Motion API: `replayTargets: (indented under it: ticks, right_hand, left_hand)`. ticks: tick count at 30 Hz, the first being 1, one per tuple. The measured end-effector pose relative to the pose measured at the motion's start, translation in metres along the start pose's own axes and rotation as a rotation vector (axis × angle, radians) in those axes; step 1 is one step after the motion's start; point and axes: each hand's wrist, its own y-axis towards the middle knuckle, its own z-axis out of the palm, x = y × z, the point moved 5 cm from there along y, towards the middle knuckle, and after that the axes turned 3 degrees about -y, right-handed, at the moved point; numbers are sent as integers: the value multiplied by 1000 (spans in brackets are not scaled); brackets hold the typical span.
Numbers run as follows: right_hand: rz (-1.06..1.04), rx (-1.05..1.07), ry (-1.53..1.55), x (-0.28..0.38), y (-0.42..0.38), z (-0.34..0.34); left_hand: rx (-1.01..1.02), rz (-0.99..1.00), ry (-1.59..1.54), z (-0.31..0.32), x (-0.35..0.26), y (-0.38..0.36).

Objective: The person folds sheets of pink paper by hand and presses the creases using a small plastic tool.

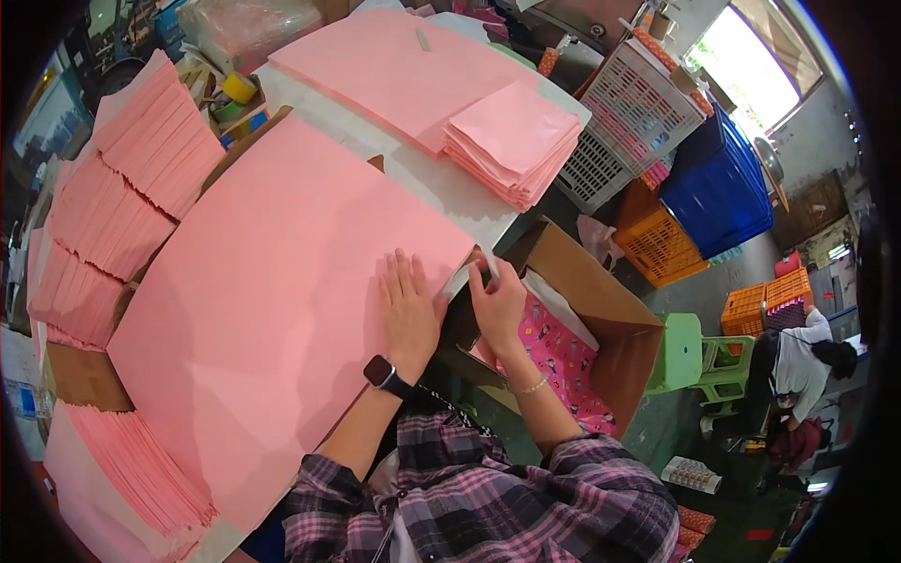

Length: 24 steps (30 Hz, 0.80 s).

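From where I stand, it's the near right edge of the big pink sheet (282,281), mid-frame on the counter (408,169), that's getting the attention. The left hand (410,310) lies flat on it, palm down, fingers extended and only slightly apart, seemingly steadying it. The right hand (499,305) is at the sheet's corner, finger and thumb drawn narrow on what looks like a thin pale strip (492,266); whether that belongs to the sheet I can't tell. A light pinch and a firm palm seem to suit such thin stuff. Just below that hand, an open carton (624,342) holds bright pink patterned material (554,361). Folded pink stacks (141,202) fill the left of the frame. As for brands, the watch (379,371) shows a dark face, and I can read no lettering anywhere.
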Motion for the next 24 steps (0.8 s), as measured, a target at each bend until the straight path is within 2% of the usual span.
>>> replayTargets:
  ticks: [3, 4, 7, 12, 15, 16, 18, 19, 21, 23, 24]
  right_hand:
    - [-257, -18, -266, 17, 11, 13]
    - [-258, -22, -262, 19, 10, 18]
    - [-52, 186, -609, 15, 10, 43]
    - [-182, 205, -563, 13, 7, 50]
    - [-259, 461, 209, 31, 0, 50]
    - [-261, 463, 210, 30, 0, 50]
    - [-153, 223, -178, 19, 8, 42]
    - [-95, 98, -369, 16, 11, 37]
    - [-32, 175, -436, 15, 10, 42]
    - [95, 332, -571, 12, 9, 48]
    - [95, 332, -571, 8, 8, 50]
  left_hand:
    - [29, -20, -26, -9, 7, -7]
    - [37, -32, -48, -12, 9, -10]
    - [40, -30, -73, -16, 13, -10]
    - [17, 11, -70, -19, 14, -12]
    - [-16, 12, -83, -17, 15, -13]
    - [-33, 5, -104, -18, 15, -13]
    - [-58, -3, -124, -19, 16, -11]
    - [-8, -12, -99, -16, 16, -11]
    - [98, -25, -49, -11, 16, -11]
    - [74, -30, -60, -10, 16, -11]
    - [54, -36, -70, -10, 16, -11]
